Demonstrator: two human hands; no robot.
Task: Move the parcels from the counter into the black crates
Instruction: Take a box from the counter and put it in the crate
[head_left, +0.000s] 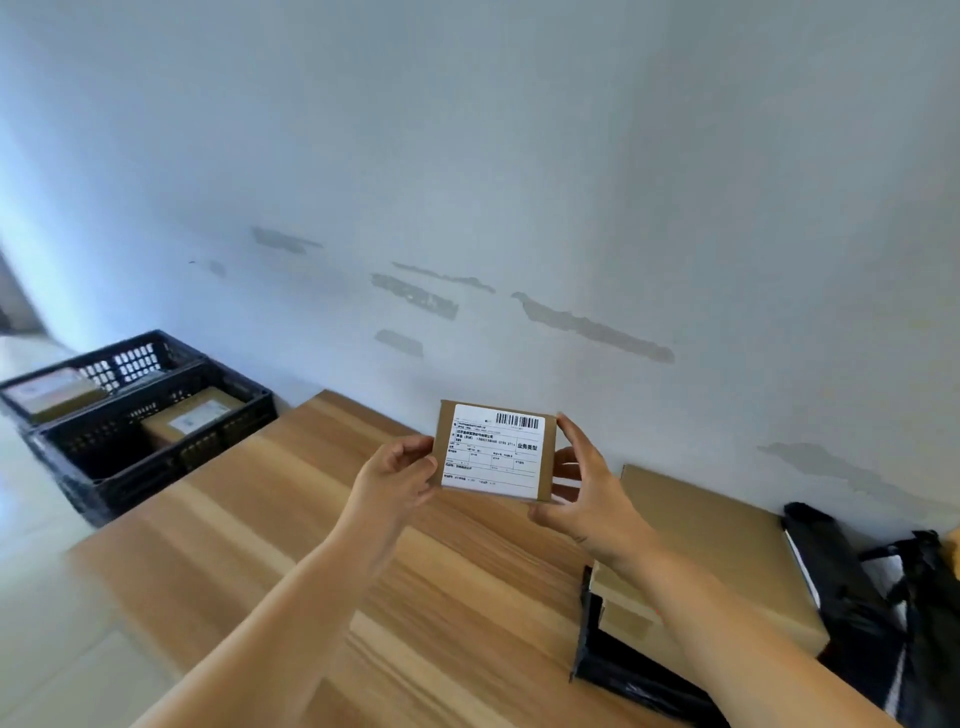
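1. the small box (496, 452) is held label-up above the counter (270, 525), pinched at its edges by the left hand (395, 475) and right hand (587, 493), fingers curled.
2. both grips are best kept while it is carried left to the crates (156, 457).
3. each crate is seen to hold a box already.
4. larger boxes (727, 551) and black bags (852, 587) are noted at right; no obstruction is seen.

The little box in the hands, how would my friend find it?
Look above the wooden counter, by the white wall. Both hands, left hand and right hand, hold up a small brown box. Only it shows a big white barcode label.
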